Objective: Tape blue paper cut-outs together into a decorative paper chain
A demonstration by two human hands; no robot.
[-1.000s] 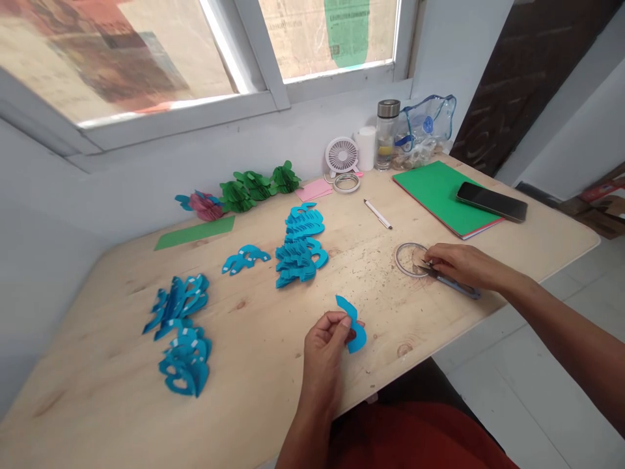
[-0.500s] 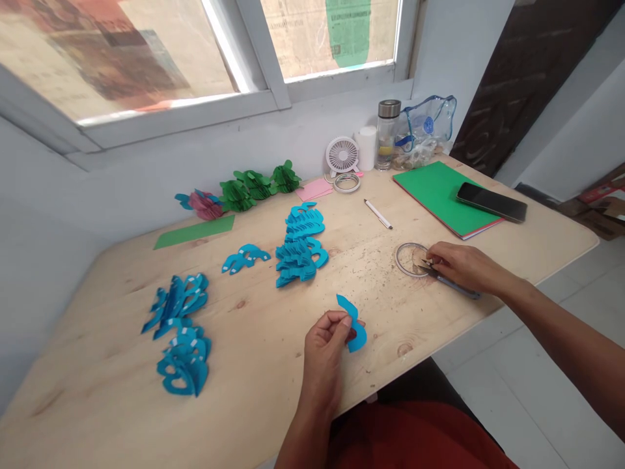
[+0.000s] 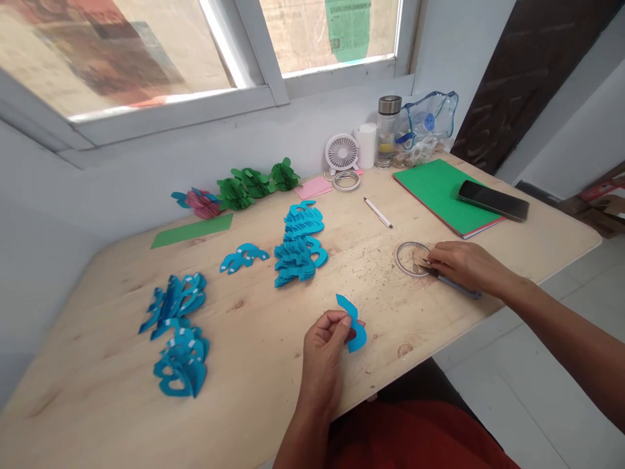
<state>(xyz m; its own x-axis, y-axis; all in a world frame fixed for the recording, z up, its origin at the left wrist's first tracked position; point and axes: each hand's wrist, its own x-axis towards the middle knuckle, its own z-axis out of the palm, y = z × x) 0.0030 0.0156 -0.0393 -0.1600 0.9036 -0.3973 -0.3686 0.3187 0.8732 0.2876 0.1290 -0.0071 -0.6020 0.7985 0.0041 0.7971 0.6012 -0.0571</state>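
Across the window (image 3: 261, 55), print (image 3: 347, 10) blurs illegibly; below, left fingers (image 3: 340, 331) pinch blue paper (image 3: 359, 337) (right fingers (image 3: 441, 256): grip unclear).

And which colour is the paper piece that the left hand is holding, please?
The paper piece is bright blue, best seen in the head view.

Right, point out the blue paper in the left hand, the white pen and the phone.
Held blue paper (image 3: 358, 336): head view, lower rounded lobe.
White pen (image 3: 377, 213): head view, middle of barrel.
Phone (image 3: 493, 200): head view, dark face.
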